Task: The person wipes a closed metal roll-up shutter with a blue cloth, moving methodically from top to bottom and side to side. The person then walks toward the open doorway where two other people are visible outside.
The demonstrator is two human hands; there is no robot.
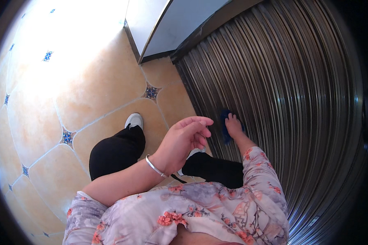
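Note:
My right hand [234, 125] presses a dark blue cloth [226, 134] against the lower part of a ribbed metal roller shutter [263, 101]. The cloth sticks out past my fingers on the left and below; the rest of it lies hidden under the hand. My left hand [185, 141], with a silver bangle [155, 166] at the wrist, hangs in the air in front of my body. Its fingers are loosely curled and it holds nothing that I can see.
Beige floor tiles [104, 79] with small blue patterned insets spread out to the left. A white panel [187, 24] with a dark frame juts out at the top beside the shutter. My white shoe [135, 120] stands on the tiles, and the other foot is near the shutter's base.

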